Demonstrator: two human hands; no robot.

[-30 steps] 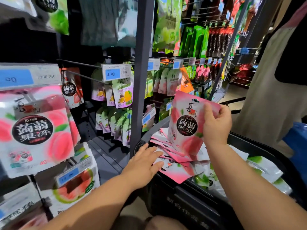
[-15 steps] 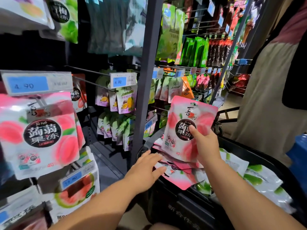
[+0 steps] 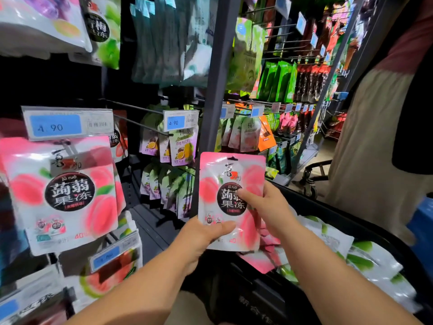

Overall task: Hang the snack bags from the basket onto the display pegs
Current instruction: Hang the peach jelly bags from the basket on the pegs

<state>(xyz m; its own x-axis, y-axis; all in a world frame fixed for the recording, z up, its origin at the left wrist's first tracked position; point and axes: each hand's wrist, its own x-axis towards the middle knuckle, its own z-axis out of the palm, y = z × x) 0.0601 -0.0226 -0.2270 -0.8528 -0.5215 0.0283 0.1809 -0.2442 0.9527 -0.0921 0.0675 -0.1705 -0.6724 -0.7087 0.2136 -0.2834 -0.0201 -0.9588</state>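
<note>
Snack bag (image 3: 230, 200) upright — hole topmost, long axis vertical, gripped by left hand (image 3: 201, 240), right hand (image 3: 264, 207).

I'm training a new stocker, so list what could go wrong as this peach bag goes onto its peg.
1. The left hand and right hand grip the peach bag by its lower half. The hang hole end is unsupported and may flop away from the peg.
2. The hung peach bags sit behind a price tag that seems to hide the peg tip, so threading may be blind.
3. The watermelon pack below looks similar, so a wrong peg is possible.
</note>
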